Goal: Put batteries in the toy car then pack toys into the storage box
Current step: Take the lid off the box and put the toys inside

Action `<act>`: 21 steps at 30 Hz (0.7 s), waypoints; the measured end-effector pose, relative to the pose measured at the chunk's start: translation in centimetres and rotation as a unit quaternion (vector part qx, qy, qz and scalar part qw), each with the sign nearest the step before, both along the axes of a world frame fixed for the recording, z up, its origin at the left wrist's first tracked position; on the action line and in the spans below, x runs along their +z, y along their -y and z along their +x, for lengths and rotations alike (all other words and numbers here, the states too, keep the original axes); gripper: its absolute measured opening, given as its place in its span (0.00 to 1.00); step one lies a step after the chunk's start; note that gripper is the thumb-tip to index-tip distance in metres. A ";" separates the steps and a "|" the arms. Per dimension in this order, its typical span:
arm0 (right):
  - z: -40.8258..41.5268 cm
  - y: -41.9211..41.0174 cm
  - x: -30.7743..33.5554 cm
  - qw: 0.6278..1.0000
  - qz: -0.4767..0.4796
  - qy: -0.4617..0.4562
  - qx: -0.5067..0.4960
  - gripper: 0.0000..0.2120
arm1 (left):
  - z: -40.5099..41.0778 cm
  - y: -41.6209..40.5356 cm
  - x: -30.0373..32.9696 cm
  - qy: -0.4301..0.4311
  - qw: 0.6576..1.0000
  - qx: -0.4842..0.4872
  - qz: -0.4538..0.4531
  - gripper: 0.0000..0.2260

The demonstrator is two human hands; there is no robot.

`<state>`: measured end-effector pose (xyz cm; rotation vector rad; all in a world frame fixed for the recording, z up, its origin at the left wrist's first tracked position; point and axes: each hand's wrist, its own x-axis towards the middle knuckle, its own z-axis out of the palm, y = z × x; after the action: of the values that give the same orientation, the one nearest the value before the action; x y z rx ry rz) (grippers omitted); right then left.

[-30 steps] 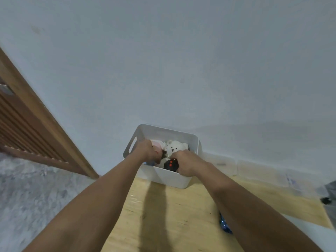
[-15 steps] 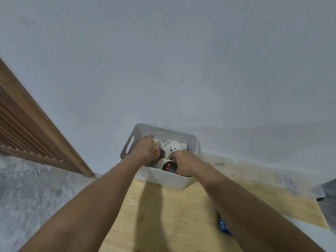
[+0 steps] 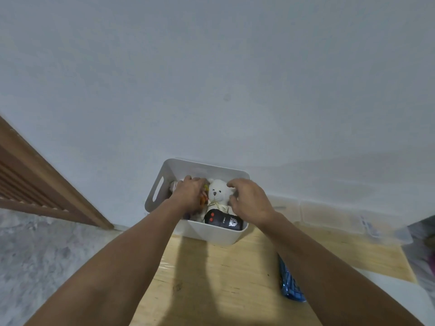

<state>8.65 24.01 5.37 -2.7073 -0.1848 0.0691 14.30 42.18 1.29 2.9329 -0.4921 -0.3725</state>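
While both hands are working inside the storage box (image 3: 162, 184), the packing step is going best if the soft toys are being pressed low and toward the corners, so nothing is riding above the rim; on the left, the left hand (image 3: 188, 192) is curling over a small orange-and-yellow toy (image 3: 204, 195) against the slotted handle wall — whether its fingers are actually pinching it I cannot tell, since the palm is hiding them; in the middle, the white teddy bear (image 3: 219, 194) is sitting upright, plush and yielding, so it is likely tolerating a firm push; just in front of it, a black controller-like toy (image 3: 222, 221) with red buttons is lying against the near wall — hard and glossy, better laid flat; on the right, the right hand (image 3: 250, 200) is hovering with fingers spread, touching the bear's ear at most; the box is smooth white plastic with rounded corners, standing at the far edge of the pale wooden table (image 3: 211, 278); no toy car is clearly showing.
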 end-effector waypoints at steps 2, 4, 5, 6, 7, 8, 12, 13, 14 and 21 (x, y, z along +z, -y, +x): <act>0.0 -0.2 -0.1 1.000 -0.006 0.000 0.001 0.19 | 0.0 -0.1 0.1 0.006 1.000 -0.008 0.008 0.27; 0.0 -0.4 -0.2 1.000 -0.014 0.004 0.007 0.19 | 0.0 -0.2 0.0 0.005 1.000 -0.012 0.007 0.27; 0.0 -0.5 -0.3 1.000 -0.020 0.007 0.009 0.19 | -0.1 -0.2 0.0 0.003 1.000 -0.013 0.004 0.28; 0.0 -0.6 -0.4 0.999 -0.028 0.013 0.010 0.19 | -0.2 -0.3 0.0 0.002 1.000 -0.012 0.001 0.29; 0.0 -0.7 -0.5 0.999 -0.034 0.020 0.008 0.18 | -0.2 -0.3 0.0 0.005 1.000 -0.012 -0.004 0.30; -0.1 -0.8 -0.7 0.999 -0.037 0.027 0.007 0.18 | -0.3 -0.3 0.0 0.006 1.000 -0.013 -0.011 0.31; -0.8 -0.9 -2.0 0.997 -0.033 0.074 0.004 0.16 | 0.0 -1.2 0.0 -0.007 0.999 0.006 -0.047 0.30; -1.0 -0.9 -2.2 0.996 -0.035 0.085 0.002 0.17 | 0.0 -1.7 0.2 0.021 0.998 0.014 -0.051 0.27; -1.2 -0.9 -2.3 0.994 -0.044 0.098 -0.008 0.18 | -0.2 -2.2 0.4 0.070 0.995 0.021 -0.061 0.24; -1.9 -1.6 -1.0 0.987 0.044 -0.010 -0.157 0.35 | -1.6 -5.7 -0.1 0.173 0.974 0.139 -0.053 0.24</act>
<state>6.76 25.64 4.38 -2.6121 0.2398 -0.0041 12.66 47.91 1.15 2.9106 -0.1271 0.1952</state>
